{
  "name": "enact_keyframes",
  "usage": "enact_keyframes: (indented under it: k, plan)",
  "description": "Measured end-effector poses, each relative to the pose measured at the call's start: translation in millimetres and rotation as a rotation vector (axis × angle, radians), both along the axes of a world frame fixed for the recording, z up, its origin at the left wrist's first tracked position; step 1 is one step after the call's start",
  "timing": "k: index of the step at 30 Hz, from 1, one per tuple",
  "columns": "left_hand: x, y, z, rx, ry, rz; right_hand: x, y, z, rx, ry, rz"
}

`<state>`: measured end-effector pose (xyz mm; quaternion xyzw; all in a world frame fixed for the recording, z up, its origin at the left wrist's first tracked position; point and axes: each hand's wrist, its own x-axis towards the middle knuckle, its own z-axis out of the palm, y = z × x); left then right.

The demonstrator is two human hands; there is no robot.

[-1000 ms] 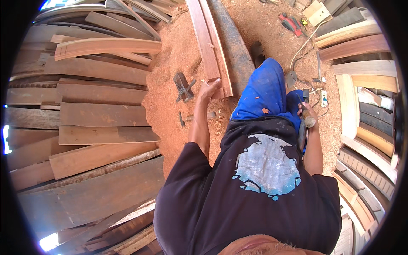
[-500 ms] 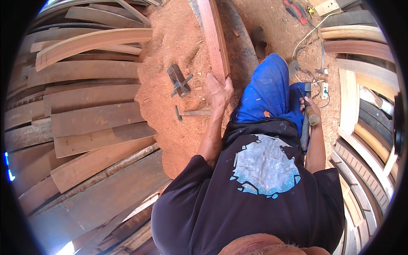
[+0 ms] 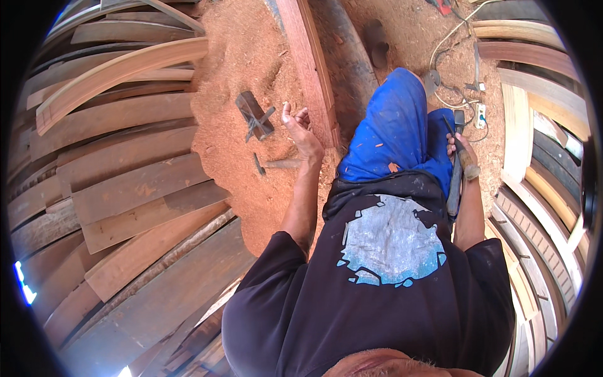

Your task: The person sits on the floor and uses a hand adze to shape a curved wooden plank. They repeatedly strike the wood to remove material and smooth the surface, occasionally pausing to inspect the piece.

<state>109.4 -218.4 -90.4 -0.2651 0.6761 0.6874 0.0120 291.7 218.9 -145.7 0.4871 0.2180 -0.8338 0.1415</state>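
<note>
My left hand [image 3: 303,133] is raised just left of the reddish wooden beam [image 3: 308,63], apart from it. Its fingers are loosely bent and spread, with nothing in them. The beam runs away from me, its near end by my left knee. My right hand [image 3: 457,146], beside my right thigh, is closed round a chisel [image 3: 465,160] with a worn wooden handle and a thin dark blade pointing away. Close alongside lies a long dark-handled tool [image 3: 453,195], its kind unclear. On the sawdust left of my left hand sit a wooden hand plane [image 3: 255,115] and a hammer [image 3: 276,164].
Stacked boards [image 3: 125,163] fill the left side, with a curved plank [image 3: 119,75] on top. More timber [image 3: 515,138] lines the right. A power strip [image 3: 480,116] and cable [image 3: 433,53] lie on the sawdust. A dark curved timber [image 3: 352,50] stands right of the beam.
My left hand has let go of the beam's near end and moved left, its fingers opening. My right hand still holds the chisel. The view has shifted slightly.
</note>
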Motion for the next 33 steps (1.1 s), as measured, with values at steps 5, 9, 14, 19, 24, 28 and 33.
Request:
enact_keyframes:
  k: [5, 9, 14, 19, 24, 28, 33]
  plan:
    - [-3, 7, 10, 0.102, -0.001, 0.033, -4, 0, 1, 0.011, -0.013, 0.022]
    - [-3, 6, 11, 0.056, -0.013, 0.010, -3, 1, -2, 0.031, -0.029, 0.042]
    - [-4, 7, 12, 0.075, 0.013, 0.013, -5, 0, 0, 0.047, -0.028, 0.040]
    - [-15, 14, 40, -0.479, -0.062, -0.552, -6, 1, 1, 0.045, -0.019, 0.013]
    - [-18, -30, 15, -0.306, 0.054, -0.592, -3, 7, -4, -0.001, 0.014, -0.008]
    - [-29, -57, 18, -0.161, 0.053, -0.602, -2, 14, -14, -0.031, 0.042, 0.019]
    - [-26, -62, 10, -0.188, 0.029, -0.568, -3, 12, -15, 0.000, 0.055, 0.046]
